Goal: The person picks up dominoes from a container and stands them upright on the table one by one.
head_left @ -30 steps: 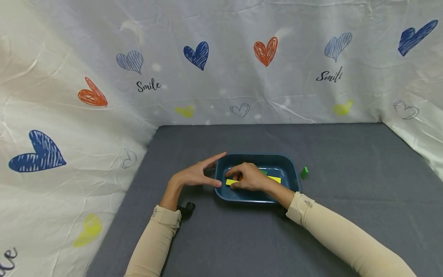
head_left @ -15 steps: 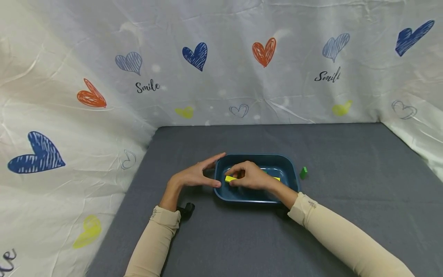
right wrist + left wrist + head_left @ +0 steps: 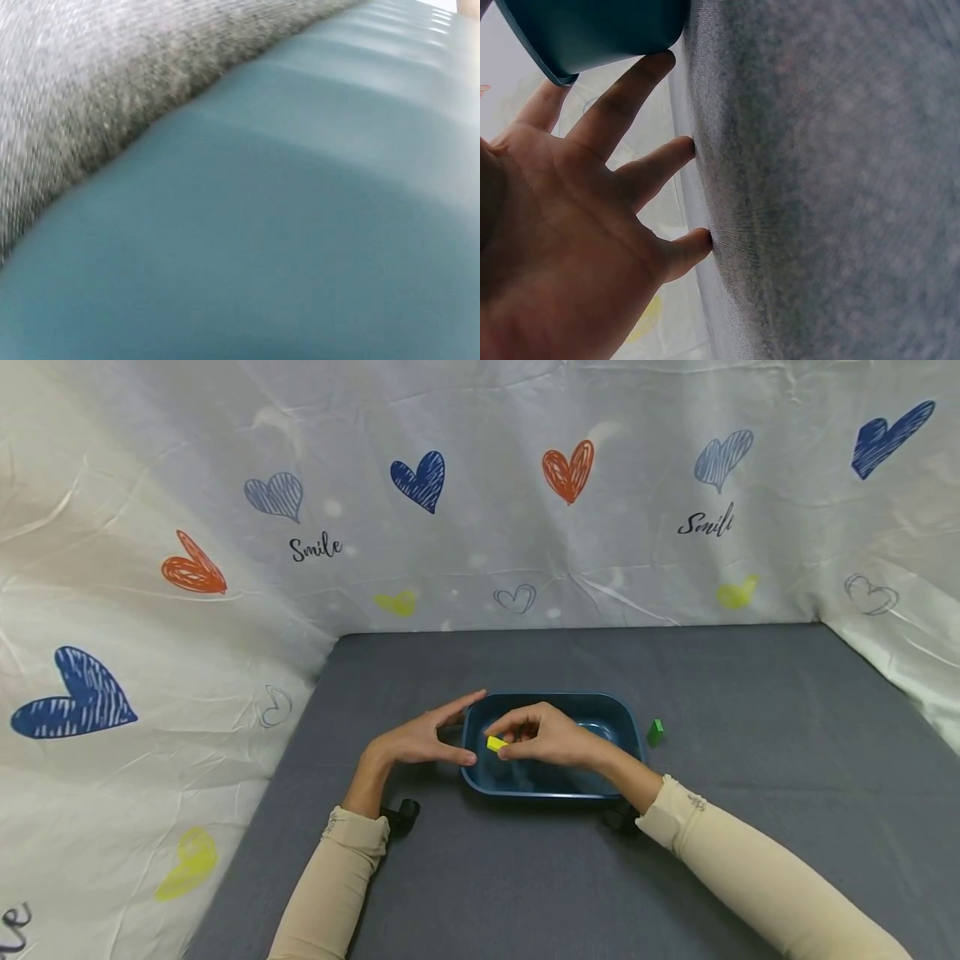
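Observation:
A dark blue-green rectangular tray point(image 3: 551, 788) lies on the grey cloth, with its rim toward me. My left hand point(image 3: 423, 739) is spread at the tray's left end, its fingers fairly straight. In the left wrist view, fingertips of the left hand point(image 3: 570, 195) touch the tray's outer wall point(image 3: 604, 30), and others rest on the cloth. Over the tray, my right hand point(image 3: 551, 737) pinches a small yellow block point(image 3: 496, 743) between thumb and fingers; most of the block is hidden. The right wrist view holds mainly the blurred tray wall point(image 3: 247, 225).
A small green block point(image 3: 656, 732) stands on the cloth just right of the tray. Grey cloth point(image 3: 525, 877) covers the table. White curtains point(image 3: 480, 543) printed with hearts hang behind and at the left.
My right hand has risen slightly and shifted right with the yellow block. Yellow and green pieces seen beyond the right hand earlier are now out of sight. The left hand stays at the tray.

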Tool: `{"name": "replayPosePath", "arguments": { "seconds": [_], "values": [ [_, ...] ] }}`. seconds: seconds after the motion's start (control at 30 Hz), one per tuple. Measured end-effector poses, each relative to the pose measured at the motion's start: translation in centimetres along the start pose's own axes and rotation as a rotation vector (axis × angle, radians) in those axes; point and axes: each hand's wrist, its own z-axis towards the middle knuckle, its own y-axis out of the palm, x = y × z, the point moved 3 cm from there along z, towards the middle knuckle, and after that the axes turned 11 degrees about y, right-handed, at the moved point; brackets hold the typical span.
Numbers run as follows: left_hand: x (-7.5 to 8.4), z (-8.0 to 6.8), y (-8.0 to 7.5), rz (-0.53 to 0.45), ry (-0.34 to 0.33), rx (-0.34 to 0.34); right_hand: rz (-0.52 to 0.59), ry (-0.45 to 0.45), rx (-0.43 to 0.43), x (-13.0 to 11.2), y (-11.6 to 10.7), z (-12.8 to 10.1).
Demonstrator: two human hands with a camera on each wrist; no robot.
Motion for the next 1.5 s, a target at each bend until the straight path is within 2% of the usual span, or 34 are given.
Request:
{"name": "replayPosePath", "arguments": {
  "seconds": [0.17, 0.4, 0.8, 1.07, 1.33, 1.5],
  "values": [
    [0.0, 0.0, 0.0, -0.005, -0.007, 0.002, 0.048, 0.007, 0.014, -0.4, -0.6, -0.8],
    [0.1, 0.2, 0.0, -0.003, -0.013, 0.003, 0.072, 0.022, 0.095, -0.5, -2.0, -2.1],
    [0.0, 0.1, 0.0, 0.003, 0.002, 0.010, 0.211, -0.070, 0.202, 0.8, -5.4, -5.1],
    [0.1, 0.1, 0.0, 0.007, 0.001, 0.009, 0.239, -0.101, 0.302, 1.7, -7.9, -7.6],
    [0.1, 0.1, 0.0, 0.003, -0.014, 0.016, 0.304, -0.225, 0.391, 2.3, -10.9, -10.3],
    [0.1, 0.1, 0.1, -0.001, -0.011, 0.016, 0.359, -0.254, 0.433, 3.7, -12.8, -12.3]
  ]
}}
